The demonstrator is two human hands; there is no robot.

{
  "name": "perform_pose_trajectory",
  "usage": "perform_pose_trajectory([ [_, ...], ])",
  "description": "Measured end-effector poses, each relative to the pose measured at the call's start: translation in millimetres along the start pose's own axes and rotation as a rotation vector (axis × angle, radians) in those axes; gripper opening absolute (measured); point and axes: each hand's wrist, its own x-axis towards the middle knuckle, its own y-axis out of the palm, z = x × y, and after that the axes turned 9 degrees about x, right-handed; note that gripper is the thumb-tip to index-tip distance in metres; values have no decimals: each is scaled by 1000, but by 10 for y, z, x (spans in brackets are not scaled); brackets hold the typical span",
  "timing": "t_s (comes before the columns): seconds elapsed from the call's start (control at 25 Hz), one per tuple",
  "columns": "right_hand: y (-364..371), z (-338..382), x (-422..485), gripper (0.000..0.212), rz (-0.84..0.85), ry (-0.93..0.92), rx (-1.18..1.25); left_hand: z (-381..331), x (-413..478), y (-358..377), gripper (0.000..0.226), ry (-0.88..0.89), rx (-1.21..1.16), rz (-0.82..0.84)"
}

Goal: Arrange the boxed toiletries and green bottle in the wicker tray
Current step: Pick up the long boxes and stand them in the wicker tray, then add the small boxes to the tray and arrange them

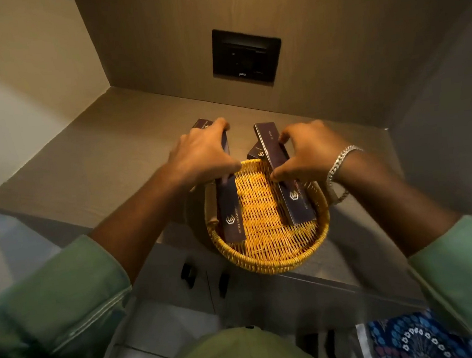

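Note:
A round yellow wicker tray (269, 258) sits at the front edge of a brown counter. My left hand (200, 156) grips a long dark purple box (231, 218) that leans along the tray's left side. My right hand (307, 151) grips a second long dark box (295, 199) lying along the tray's right side. A third, smaller dark box (256, 152) shows between my hands at the tray's far rim. No green bottle is in view.
A black wall socket panel (246, 55) is set in the back wall. The brown counter (105, 163) forms a niche with walls left, right and behind. Below the counter are drawer fronts with dark handles (186, 274). A blue patterned cloth (420, 340) lies at lower right.

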Motion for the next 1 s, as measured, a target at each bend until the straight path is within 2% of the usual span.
perform_pose_trajectory([
  [0.12, 187, -32, -6, 54, -17, 31, -98, 60, 9, 95, 85, 3, 61, 12],
  [0.36, 327, -10, -17, 40, 2, 45, -234, 135, 6, 100, 86, 34, 166, -38],
  [0.44, 265, -37, -27, 40, -30, 48, -232, 170, 67, 30, 75, 12, 90, -200],
  [0.52, 151, -18, 6, 41, -149, -6, -188, 241, 230, -117, 59, -39, -27, -400],
  [0.6, 56, 35, 125, 40, -277, -110, -115, 291, 494, -261, 46, -20, -34, -466],
  [0.64, 21, 65, 222, 41, -303, -141, -69, 299, 651, -307, 44, 4, -23, -424],
  [0.72, 10, 112, 432, 47, -274, -129, 24, 297, 961, -353, 45, 29, 18, -220],
  [0.84, 135, 127, 714, 60, -66, -11, -10, 350, 1229, -230, 49, -16, 120, 139],
  [0.92, 218, 99, 866, 63, 57, 74, -95, 394, 1335, -89, 43, -9, 180, 208],
  [1.0, 262, 93, 993, 61, 112, 120, -151, 405, 1426, -34, 40, 15, 196, 180],
])
